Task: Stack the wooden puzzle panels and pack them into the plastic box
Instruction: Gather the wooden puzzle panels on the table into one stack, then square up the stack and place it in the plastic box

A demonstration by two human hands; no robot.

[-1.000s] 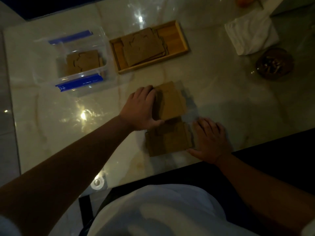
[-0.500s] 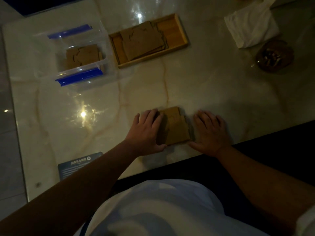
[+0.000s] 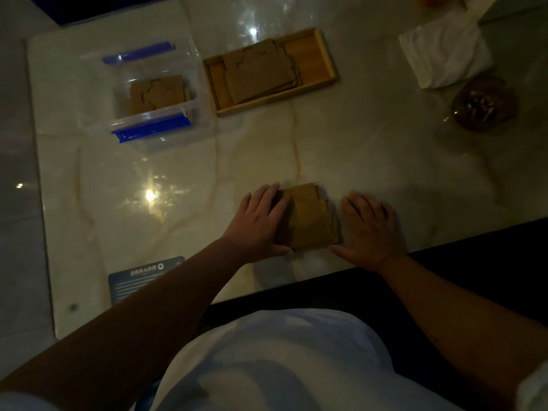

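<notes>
A second ago two wooden panels lay apart on the table, one further out than the other; now they sit in one small stack (image 3: 310, 219) between the hands, so this little pile looks ready to be lifted and packed. The left hand (image 3: 257, 222) lies flat and open, fingers stretched out, pressing against the stack's left edge, with the thumb curled round the near corner. The right hand (image 3: 369, 228) is also flat and open, touching the stack's right edge. Neither hand has lifted it yet. The plastic box (image 3: 148, 96) sits far off, beyond the left hand, with panels already inside. Just right of it, a wooden tray (image 3: 327, 65) holds more panels.
</notes>
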